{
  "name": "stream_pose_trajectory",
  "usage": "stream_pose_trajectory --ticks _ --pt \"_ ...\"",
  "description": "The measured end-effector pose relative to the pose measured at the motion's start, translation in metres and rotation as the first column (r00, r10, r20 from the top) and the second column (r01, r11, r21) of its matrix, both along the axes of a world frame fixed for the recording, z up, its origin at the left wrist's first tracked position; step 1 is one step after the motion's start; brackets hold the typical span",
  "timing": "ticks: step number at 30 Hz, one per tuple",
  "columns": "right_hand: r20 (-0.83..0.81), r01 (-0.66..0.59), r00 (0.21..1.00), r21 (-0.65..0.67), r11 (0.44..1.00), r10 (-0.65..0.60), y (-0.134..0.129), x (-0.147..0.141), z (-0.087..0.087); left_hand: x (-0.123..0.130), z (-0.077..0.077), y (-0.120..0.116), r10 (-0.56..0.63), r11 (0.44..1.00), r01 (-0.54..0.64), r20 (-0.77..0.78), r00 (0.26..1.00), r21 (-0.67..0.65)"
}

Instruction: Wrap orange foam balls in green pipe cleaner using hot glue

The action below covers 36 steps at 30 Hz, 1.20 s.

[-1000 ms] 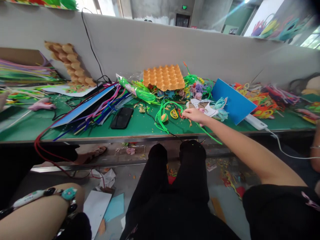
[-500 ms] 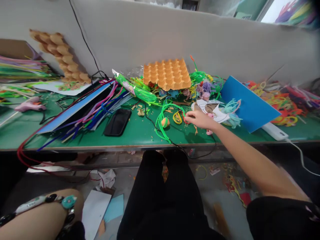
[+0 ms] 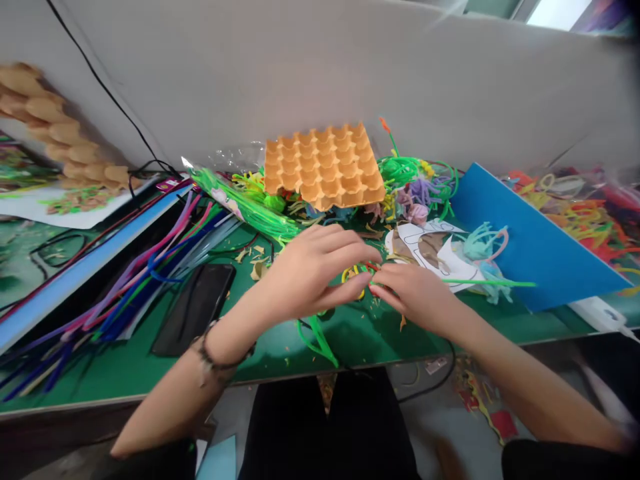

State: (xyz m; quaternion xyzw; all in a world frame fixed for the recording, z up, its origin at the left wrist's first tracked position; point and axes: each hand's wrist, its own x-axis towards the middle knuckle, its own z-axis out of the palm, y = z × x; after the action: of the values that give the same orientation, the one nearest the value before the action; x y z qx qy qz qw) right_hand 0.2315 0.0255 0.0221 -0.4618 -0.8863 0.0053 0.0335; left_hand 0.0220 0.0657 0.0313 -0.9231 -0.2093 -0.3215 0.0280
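My right hand (image 3: 417,293) is closed in a pinch over the middle of the table. A green pipe cleaner (image 3: 500,283) sticks out to the right from behind it, apparently held in the fingers. Close beside it, on the left, my left hand (image 3: 320,270) has its fingers stretched and the thumb apart, fingertips almost at the right fingertips. Beneath the left hand, a bunch of green pipe cleaners (image 3: 320,343) is partly covered. Between the hands show a yellow loop (image 3: 346,275) and bits of red, mostly hidden.
An orange egg tray (image 3: 325,167) rests on heaped pipe cleaners at the back. A black phone (image 3: 195,310) and coloured pipe cleaners (image 3: 125,287) lie to the left. On the right are cut white paper (image 3: 463,263), a blue board (image 3: 535,233) and a white power strip (image 3: 597,313).
My left hand has come in from out of view to meet the right hand. A green pipe cleaner now extends from the right hand. The view has moved closer to the table.
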Motion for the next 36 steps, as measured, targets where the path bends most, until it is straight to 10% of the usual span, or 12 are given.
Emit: stream_pose_trajectory --ticks 7,14,25,36 --pt "-0.015 -0.051 0.998 0.167 0.985 0.055 0.0 0.004 0.011 0.028 -0.019 0.039 -0.221 0.929 0.137 -0.218 0.951 -0.345" --pt "-0.164 0.006 0.984 0.409 0.913 0.067 -0.004 0.006 0.008 0.026 -0.024 0.044 -0.3 0.684 0.293 0.108 0.948 -0.669" --pt "0.206 -0.272 0.962 0.648 0.712 0.179 -0.019 0.008 0.01 0.022 -0.012 0.04 -0.39 0.371 0.332 0.179 0.903 -0.868" --pt "0.228 -0.287 0.957 0.832 0.476 0.178 -0.024 0.011 0.016 0.028 -0.007 0.025 -0.348 0.442 0.396 0.253 0.903 -0.805"
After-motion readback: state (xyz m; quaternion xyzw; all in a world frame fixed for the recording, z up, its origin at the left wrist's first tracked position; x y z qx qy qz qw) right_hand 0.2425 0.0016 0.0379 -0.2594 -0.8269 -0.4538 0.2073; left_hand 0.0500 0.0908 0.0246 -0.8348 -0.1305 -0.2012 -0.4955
